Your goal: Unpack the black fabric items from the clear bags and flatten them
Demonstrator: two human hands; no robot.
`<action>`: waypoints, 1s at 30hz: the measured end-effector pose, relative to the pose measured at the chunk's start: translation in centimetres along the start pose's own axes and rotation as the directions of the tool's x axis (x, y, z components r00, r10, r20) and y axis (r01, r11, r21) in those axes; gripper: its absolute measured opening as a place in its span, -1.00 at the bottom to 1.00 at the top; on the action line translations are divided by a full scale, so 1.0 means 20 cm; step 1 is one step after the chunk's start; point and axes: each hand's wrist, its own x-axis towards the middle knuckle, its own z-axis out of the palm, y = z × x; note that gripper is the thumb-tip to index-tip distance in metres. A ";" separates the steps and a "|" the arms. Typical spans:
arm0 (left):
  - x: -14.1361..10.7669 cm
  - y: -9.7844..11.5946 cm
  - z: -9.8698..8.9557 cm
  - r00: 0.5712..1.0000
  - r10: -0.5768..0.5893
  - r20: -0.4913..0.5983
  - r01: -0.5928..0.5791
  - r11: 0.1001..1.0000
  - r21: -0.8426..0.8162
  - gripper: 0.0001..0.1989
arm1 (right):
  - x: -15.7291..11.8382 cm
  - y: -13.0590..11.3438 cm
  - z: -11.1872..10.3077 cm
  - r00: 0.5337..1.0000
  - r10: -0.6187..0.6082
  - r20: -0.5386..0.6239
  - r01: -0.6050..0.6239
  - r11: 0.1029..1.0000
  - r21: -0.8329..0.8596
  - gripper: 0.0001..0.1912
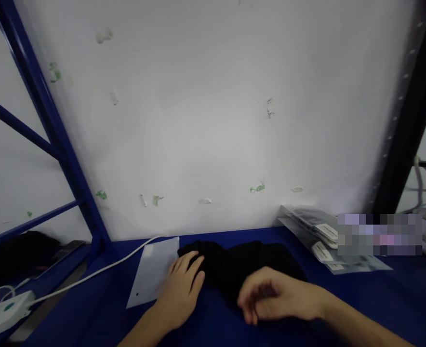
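A black cloth garment (267,255) lies bunched on the blue tabletop, its exact kind hard to make out. My left hand (182,289) rests palm down with fingers spread, the fingertips at the cloth's left end. Under and beside that hand lies a flat, pale translucent plastic bag (151,267) with a small dark hole near its lower corner. Over the front right of the cloth is my right hand (274,296), slightly blurred, its fingers loosely curled and a gap between thumb and fingers. Nothing shows in its grasp.
Clear plastic bags with white labels (328,233) are stacked at the right. A white cable (100,270) runs across the left side to a power strip (6,313). Behind stands a white panel (206,120) between a blue frame post (54,120) and a dark post (404,115).
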 end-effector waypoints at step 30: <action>-0.01 0.13 -0.14 0.993 0.101 0.054 -0.080 0.949 -0.304 -0.54 | -0.03 0.05 -0.13 0.903 0.109 -0.415 -0.353 0.739 -0.574 -0.66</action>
